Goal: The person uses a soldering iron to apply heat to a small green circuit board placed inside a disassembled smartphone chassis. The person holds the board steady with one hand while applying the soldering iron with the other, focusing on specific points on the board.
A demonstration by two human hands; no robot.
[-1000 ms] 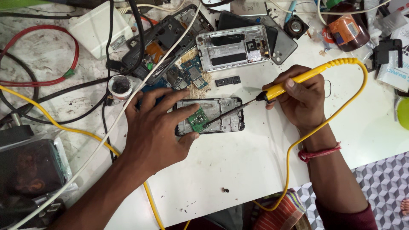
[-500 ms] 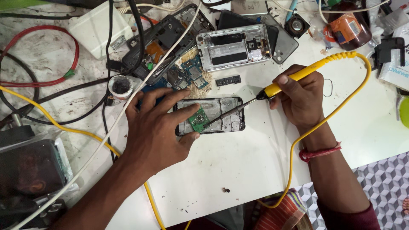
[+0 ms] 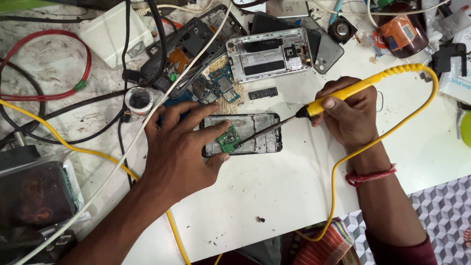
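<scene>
A white tabletop (image 3: pixel 274 196) fills most of the view, scuffed and stained grey toward the far left and cleaner on the right, with small dark specks near its near edge. Past the near right corner lies a floor (image 3: pixel 441 211) patterned in grey and white cube shapes. The light is even and bright, casting only soft shadows.

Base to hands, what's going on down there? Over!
Left hand pins the opened black phone frame flat. Right hand grips the yellow soldering iron, tip on the small green circuit board. Yellow cord loops over the right wrist.
</scene>
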